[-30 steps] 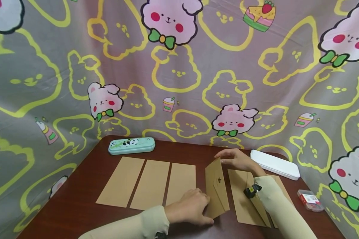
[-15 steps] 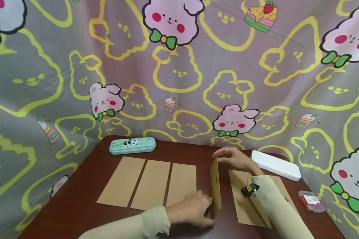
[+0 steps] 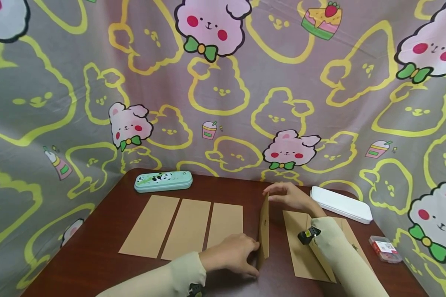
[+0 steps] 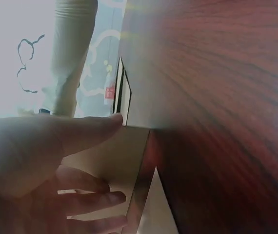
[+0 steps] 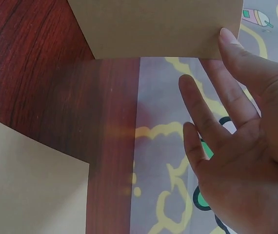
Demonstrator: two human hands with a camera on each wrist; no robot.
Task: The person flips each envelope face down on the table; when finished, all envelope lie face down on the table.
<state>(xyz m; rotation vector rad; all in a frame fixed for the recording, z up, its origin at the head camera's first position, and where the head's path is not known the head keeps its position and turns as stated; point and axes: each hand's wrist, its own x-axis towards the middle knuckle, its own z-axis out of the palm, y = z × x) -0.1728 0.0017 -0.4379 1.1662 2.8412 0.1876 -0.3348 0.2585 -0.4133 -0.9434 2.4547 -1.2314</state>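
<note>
A brown paper envelope (image 3: 264, 231) stands on its long edge, nearly upright, seen almost edge-on in the head view. My right hand (image 3: 290, 197) pinches its far upper corner; in the right wrist view the thumb lies on the near face of the envelope (image 5: 158, 29), while the other fingers spread loosely. At the near end is my left hand (image 3: 232, 253), its fingers and thumb reaching the envelope's left side and lower near corner. In the left wrist view those fingers (image 4: 97, 199) are fairly straight beside the paper. Under my right forearm lies another envelope (image 3: 301, 251), flap side up.
Three brown envelopes (image 3: 187, 229) lie in a row on the left of the dark red-brown table (image 3: 93, 251). A mint panda pencil case (image 3: 163, 181) sits at the back left, a white case (image 3: 342, 204) at the back right. A small clear box (image 3: 385, 248) stands near the right edge.
The held envelope has turned from showing its flap side to standing nearly edge-on, its top swinging left. My right hand has shifted slightly left with it; my left hand stays low beside it.
</note>
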